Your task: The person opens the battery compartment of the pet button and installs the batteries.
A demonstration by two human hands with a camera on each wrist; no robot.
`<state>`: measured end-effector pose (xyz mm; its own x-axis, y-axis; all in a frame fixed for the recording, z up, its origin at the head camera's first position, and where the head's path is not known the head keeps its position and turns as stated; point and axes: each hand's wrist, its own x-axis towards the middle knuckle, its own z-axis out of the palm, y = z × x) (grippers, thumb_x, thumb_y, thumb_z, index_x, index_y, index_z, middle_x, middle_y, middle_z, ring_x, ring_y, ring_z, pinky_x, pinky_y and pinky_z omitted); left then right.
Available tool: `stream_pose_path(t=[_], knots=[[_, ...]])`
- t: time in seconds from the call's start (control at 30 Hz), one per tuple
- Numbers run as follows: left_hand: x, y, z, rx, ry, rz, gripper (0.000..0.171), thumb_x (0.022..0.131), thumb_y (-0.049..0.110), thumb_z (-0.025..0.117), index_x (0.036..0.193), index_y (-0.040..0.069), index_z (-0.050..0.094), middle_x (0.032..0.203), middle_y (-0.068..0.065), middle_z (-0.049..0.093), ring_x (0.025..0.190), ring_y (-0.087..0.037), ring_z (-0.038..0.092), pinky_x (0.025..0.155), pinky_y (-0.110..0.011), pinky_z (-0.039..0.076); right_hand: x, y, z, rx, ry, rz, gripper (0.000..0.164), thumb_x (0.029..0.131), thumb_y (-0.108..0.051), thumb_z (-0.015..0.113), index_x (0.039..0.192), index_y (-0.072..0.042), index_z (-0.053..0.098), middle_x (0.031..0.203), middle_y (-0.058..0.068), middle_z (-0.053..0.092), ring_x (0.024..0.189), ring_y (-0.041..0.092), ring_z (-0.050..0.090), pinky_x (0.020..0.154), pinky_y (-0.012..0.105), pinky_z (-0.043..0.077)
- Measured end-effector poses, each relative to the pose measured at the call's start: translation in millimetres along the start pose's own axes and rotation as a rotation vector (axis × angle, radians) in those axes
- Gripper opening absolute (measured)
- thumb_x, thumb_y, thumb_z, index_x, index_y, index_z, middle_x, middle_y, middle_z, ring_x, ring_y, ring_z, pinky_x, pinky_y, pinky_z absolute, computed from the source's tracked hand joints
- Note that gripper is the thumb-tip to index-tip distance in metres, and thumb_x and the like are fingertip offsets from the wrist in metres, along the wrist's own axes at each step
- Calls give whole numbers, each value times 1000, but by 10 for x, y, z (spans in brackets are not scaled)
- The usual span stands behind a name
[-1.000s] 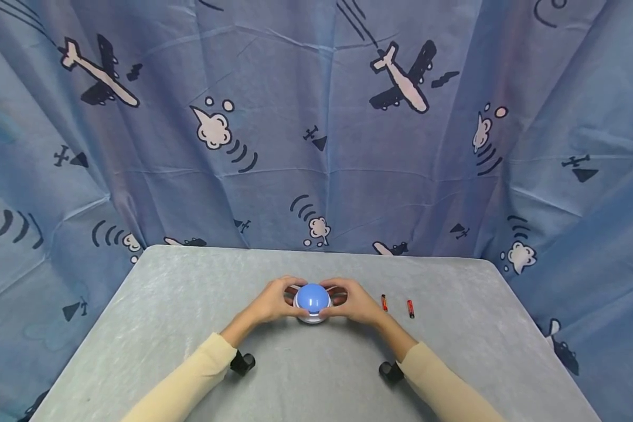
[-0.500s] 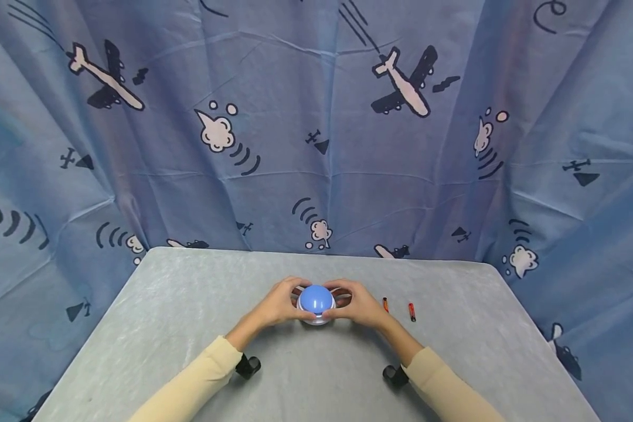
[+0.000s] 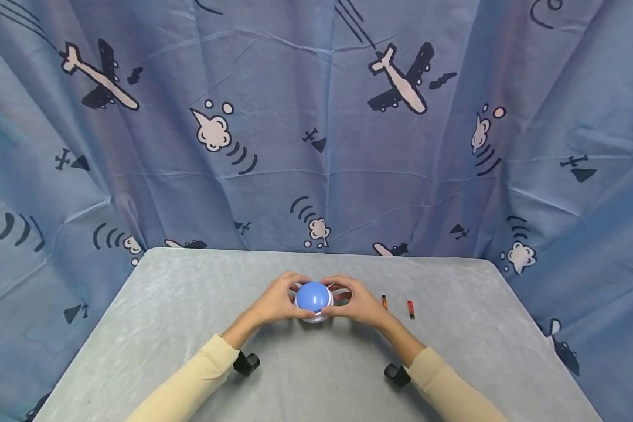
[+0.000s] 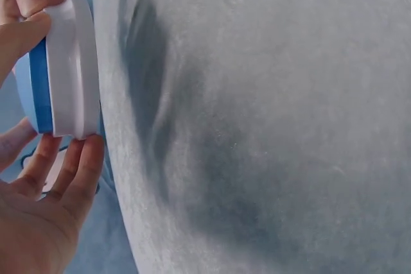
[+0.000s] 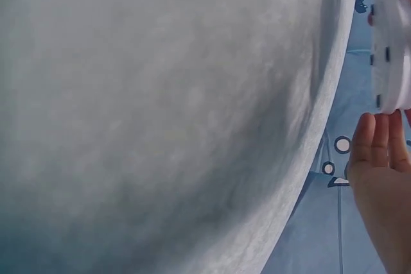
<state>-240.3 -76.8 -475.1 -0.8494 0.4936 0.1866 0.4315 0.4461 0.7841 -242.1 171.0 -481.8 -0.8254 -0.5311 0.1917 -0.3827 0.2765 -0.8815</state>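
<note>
A round, white-based device with a blue dome is held between both hands near the middle of the table, dome side up. My left hand grips its left side, thumb at the front and fingers behind. From the right, my right hand grips it the same way. The left wrist view shows the white base side-on, fingertips against its rim. Small dark spots dot the underside of the base in the right wrist view. Just right of the right hand lie two small red-and-black batteries.
The grey cloth-covered table ends at a patterned blue curtain behind it. A black wrist camera sits under the left sleeve, and another camera under the right one.
Both hands keep their hold on the domed device. It has shifted slightly up in the head view, with a little more white rim showing on its right. The batteries stay put.
</note>
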Motion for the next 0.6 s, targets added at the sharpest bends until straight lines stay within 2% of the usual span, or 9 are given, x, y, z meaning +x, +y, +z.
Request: stream_pose_path(t=[0.17, 0.3, 0.47, 0.6], knots=[[3, 12, -36, -90, 13, -20, 68, 73, 21, 95, 130, 2, 64, 124, -13, 58, 105, -31, 63, 79, -34, 57, -20, 2, -21, 11, -5, -16, 67, 79, -10, 89, 139, -3, 58, 137, 13, 58, 121, 35, 56, 95, 49, 51], [-15, 34, -51, -138, 16, -37, 67, 74, 21, 94, 131, 2, 64, 127, -13, 59, 107, -31, 63, 79, -31, 57, -11, 8, 3, 13, -16, -16, 74, 79, -14, 90, 143, -3, 54, 141, 10, 56, 124, 30, 56, 97, 42, 50], [-21, 79, -64, -215, 22, -68, 66, 74, 19, 93, 131, 2, 64, 129, -14, 58, 107, -31, 63, 81, -31, 56, 1, -17, 33, 32, -25, -24, 85, 78, -16, 91, 148, 1, 47, 145, 11, 52, 127, 29, 54, 102, 45, 46], [-14, 122, -67, -226, 11, -82, 67, 76, 19, 91, 133, 2, 62, 130, -14, 57, 108, -31, 62, 83, -33, 56, 4, -55, 44, 16, -5, -27, 86, 77, -17, 92, 148, 2, 46, 145, 12, 52, 128, 29, 53, 105, 48, 43]])
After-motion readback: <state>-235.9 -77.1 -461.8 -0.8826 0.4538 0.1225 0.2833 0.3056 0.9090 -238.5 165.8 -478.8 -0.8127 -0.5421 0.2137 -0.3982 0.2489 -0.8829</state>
